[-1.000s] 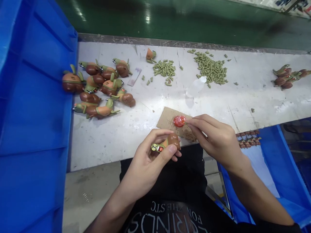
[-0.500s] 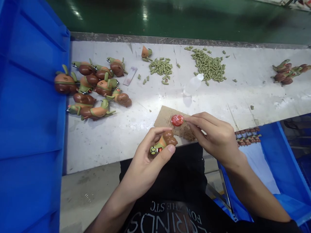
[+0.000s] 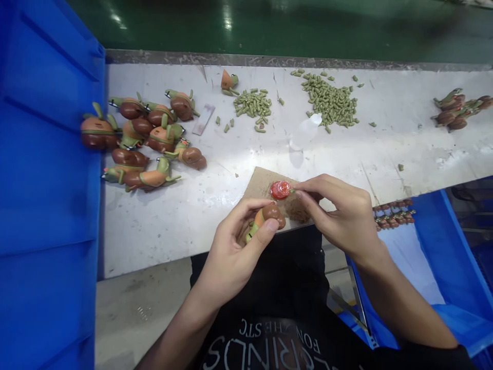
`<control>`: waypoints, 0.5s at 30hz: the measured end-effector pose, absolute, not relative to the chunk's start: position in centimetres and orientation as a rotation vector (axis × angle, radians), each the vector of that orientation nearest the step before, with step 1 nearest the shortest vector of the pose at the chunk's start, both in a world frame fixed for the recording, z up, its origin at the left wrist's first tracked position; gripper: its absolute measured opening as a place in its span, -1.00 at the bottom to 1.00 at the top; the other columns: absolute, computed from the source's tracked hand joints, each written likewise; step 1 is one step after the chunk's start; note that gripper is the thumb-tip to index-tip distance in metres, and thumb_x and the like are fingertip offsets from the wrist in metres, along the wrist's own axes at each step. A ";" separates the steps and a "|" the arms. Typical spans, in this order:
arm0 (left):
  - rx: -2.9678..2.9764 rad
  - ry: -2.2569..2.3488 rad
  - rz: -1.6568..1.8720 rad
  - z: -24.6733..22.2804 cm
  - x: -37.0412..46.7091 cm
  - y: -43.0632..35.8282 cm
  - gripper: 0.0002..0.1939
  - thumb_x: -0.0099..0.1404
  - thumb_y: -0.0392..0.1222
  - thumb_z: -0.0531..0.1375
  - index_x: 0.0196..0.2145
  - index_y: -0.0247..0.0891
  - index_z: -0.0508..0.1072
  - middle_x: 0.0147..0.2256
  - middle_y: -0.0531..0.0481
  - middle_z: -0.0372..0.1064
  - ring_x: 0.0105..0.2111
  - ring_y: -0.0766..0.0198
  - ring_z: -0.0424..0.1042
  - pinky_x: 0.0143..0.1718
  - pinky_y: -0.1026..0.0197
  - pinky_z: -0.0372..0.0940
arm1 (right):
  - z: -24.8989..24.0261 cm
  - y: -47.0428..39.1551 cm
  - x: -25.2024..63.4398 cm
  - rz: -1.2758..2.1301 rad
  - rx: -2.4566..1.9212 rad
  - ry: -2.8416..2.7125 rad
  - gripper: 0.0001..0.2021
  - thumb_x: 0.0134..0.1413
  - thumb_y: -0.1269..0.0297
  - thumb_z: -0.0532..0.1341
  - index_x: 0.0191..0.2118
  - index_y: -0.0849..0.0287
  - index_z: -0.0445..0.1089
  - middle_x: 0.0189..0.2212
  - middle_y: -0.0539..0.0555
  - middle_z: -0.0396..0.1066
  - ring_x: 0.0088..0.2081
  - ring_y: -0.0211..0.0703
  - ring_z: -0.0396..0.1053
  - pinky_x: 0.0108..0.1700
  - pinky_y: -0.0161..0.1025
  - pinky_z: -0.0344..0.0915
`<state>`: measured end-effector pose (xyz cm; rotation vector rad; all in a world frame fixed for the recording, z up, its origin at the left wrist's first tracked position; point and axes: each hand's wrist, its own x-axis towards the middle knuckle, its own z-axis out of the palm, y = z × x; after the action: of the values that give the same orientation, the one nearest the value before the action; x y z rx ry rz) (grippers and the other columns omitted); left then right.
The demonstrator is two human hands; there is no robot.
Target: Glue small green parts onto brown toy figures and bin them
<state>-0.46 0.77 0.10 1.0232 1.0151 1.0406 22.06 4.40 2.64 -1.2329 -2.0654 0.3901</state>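
Observation:
My left hand (image 3: 242, 246) is wrapped round a brown, orange and green toy figure (image 3: 271, 214), just over the front edge of the bench. Between the thumb and fingertips of my right hand (image 3: 339, 210) is a small green toy part (image 3: 292, 190). Its tip is at the right rim of a round red dish (image 3: 280, 189) with a glossy surface. Beneath the dish lies a stained cardboard piece (image 3: 257, 184). A translucent squeeze bottle (image 3: 304, 132) is on the bench behind it.
Several similar toy figures (image 3: 162, 139) lie at the left beside a blue crate (image 3: 50, 169). Two heaps of green parts (image 3: 334, 100) are at the back. More figures (image 3: 456, 110) lie far right. Another blue crate (image 3: 442, 241) stands below the bench at the right.
The toy figure has turned in my left hand, so its printed face no longer shows. My right hand has moved slightly, with the green part now at the dish's rim.

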 end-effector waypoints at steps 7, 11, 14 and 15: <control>1.031 0.995 1.067 0.0 -0.4 0.8 -0.84 0.58 -0.05 0.46 0.05 -0.05 0.68 -0.03 0.06 0.68 -0.04 0.30 0.68 0.04 0.35 0.54 | 3.4 3.6 21.2 1.071 -1.427 -1.348 -0.95 0.40 0.29 0.51 -0.18 0.06 0.74 -0.42 -0.04 0.72 -0.42 -0.17 0.70 -0.34 -0.29 0.62; 1.060 0.976 1.082 0.0 -0.3 1.0 -0.84 0.58 -0.09 0.47 0.06 -0.05 0.68 -0.01 0.08 0.71 0.00 0.31 0.70 0.08 0.37 0.54 | 3.4 3.4 20.8 1.381 -1.332 -1.126 -0.89 0.33 0.22 0.58 -0.24 0.07 0.75 -0.37 0.02 0.76 -0.35 -0.12 0.76 -0.31 -0.30 0.68; 1.058 0.975 1.075 0.0 -0.2 1.0 -0.86 0.59 -0.11 0.46 0.05 -0.05 0.69 -0.01 0.10 0.72 0.01 0.32 0.71 0.09 0.37 0.55 | 3.2 3.2 20.8 1.398 -1.305 -1.151 -0.90 0.35 0.21 0.56 -0.22 0.08 0.77 -0.35 0.04 0.76 -0.32 -0.13 0.75 -0.28 -0.30 0.69; 1.055 0.977 1.071 0.0 -0.2 1.0 -0.87 0.59 -0.11 0.46 0.05 -0.04 0.69 0.00 0.10 0.72 0.02 0.32 0.71 0.10 0.37 0.55 | 3.2 3.2 20.7 1.379 -1.309 -1.173 -0.91 0.35 0.22 0.55 -0.22 0.08 0.77 -0.35 0.04 0.76 -0.32 -0.14 0.75 -0.28 -0.31 0.69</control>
<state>-0.19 0.97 0.01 1.0553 0.9774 1.0706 20.75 3.15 3.20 -1.3085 -1.1729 1.3793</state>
